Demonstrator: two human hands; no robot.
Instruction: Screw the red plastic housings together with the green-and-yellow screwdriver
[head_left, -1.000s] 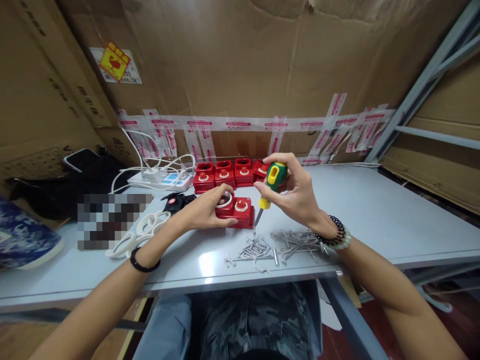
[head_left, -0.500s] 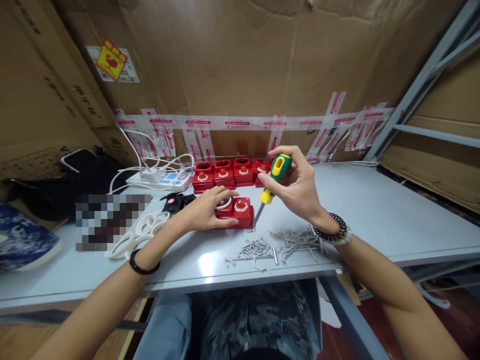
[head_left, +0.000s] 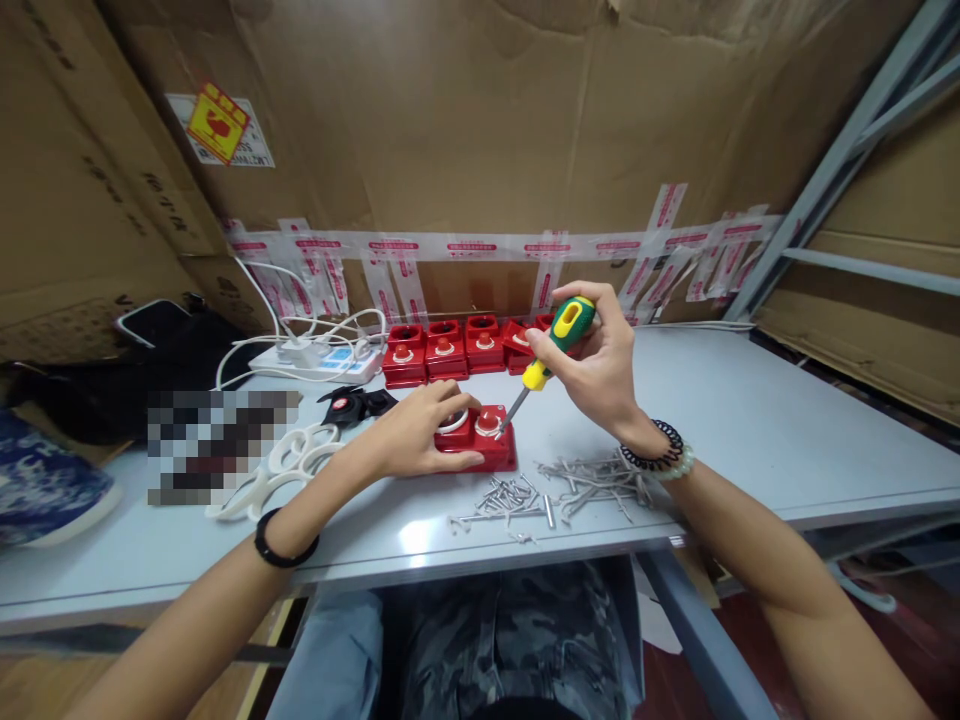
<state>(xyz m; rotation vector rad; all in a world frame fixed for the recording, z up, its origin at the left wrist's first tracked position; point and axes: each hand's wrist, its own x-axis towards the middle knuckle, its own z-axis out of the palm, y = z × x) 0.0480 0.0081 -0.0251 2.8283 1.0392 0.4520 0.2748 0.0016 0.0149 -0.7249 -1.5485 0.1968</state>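
Note:
My left hand (head_left: 420,430) is wrapped round the left part of a red box (head_left: 491,458) that lies on the table and has a red dome with a white ring on top. In my right hand (head_left: 600,365) is a screwdriver (head_left: 573,318) with a green and yellow handle. Its shaft slants down to the left, and the tip is at the box's top face beside the dome. Whether a screw sits on the tip is too small to tell. Just in front of the box lies a pile of small screws (head_left: 506,495), with longer metal pieces (head_left: 592,478) to its right.
Several similar red boxes (head_left: 484,345) stand in a row at the back. White rings (head_left: 289,450) and a black object (head_left: 352,404) lie left of my left hand. Behind them is a power strip (head_left: 315,362) with white cables. Cardboard (head_left: 450,130) walls the far side.
The screwdriver tip has gone from the table in front of the box's right corner up onto its top. The box has shifted slightly right and nearer, with my left hand on it.

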